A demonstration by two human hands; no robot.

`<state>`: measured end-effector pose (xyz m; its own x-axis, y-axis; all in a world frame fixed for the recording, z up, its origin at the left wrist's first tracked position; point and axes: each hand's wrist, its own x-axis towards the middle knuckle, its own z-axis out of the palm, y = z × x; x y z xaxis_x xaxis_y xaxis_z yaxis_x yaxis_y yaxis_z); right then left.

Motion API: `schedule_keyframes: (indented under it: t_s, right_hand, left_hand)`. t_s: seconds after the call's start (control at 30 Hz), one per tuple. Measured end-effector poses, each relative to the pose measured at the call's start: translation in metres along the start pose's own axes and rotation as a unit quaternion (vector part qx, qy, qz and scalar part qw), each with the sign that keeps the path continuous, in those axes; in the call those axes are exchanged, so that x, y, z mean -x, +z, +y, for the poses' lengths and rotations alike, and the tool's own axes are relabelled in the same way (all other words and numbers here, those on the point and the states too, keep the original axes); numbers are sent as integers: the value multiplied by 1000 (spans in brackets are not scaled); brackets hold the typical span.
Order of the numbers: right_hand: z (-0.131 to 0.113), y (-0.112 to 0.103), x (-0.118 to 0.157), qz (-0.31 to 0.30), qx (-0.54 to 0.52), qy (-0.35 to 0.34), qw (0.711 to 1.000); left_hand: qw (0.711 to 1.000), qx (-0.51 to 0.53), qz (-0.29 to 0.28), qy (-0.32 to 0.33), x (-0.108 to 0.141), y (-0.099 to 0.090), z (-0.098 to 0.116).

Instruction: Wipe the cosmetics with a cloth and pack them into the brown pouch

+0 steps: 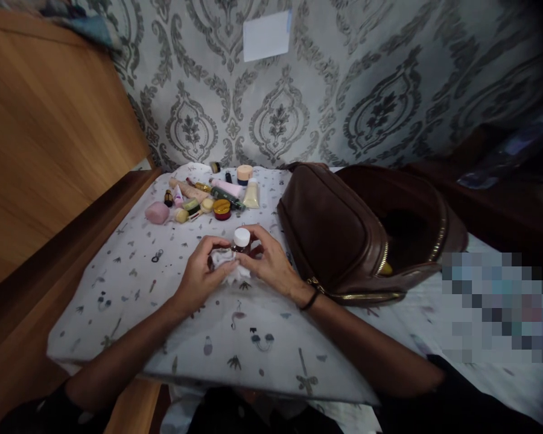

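Note:
Just above the patterned cloth, a small dark bottle [241, 239] with a white cap stands upright in my right hand [274, 262], its fingers closed around the bottle's side. My left hand [204, 271] pinches a crumpled white wipe or tissue [238, 270], which lies against the bottle's lower part. Both hands meet in front of the camera, with thumbs pointing toward each other. A dark band circles my right wrist. The bottle's lower side and label are hidden by fingers and the wipe.
Behind the hands lies a cluster of cosmetics: a pink pouch-like item [157, 213], a cream tube [251, 194], a red jar with a gold lid [221, 210], and a peach jar [244, 175]. An unzipped brown leather bag [330, 223] stands at the right. A wooden panel [49, 120] borders the left.

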<state>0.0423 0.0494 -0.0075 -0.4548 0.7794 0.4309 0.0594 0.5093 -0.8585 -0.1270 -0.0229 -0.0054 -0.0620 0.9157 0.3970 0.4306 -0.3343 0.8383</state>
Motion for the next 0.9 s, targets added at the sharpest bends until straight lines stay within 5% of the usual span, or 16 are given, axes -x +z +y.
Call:
schedule_keyframes:
  t_s: [0.27,0.4,0.6,0.9]
  right_hand:
    - [-5,0,-1,56,-133,87,986]
    - [-2,6,-2,102,-310,157,932]
    - [7,13,0,46,-485,281,827]
    - [9,16,4,48,-528,305,791]
  left_hand:
    - [998,-52,-40,15,-3,-1,0]
    - [1000,-15,10,6,-4,-4,3]
    - [998,33,47,-1,-3,-3,8]
    - [951,268,66,-141,-7,1,3]
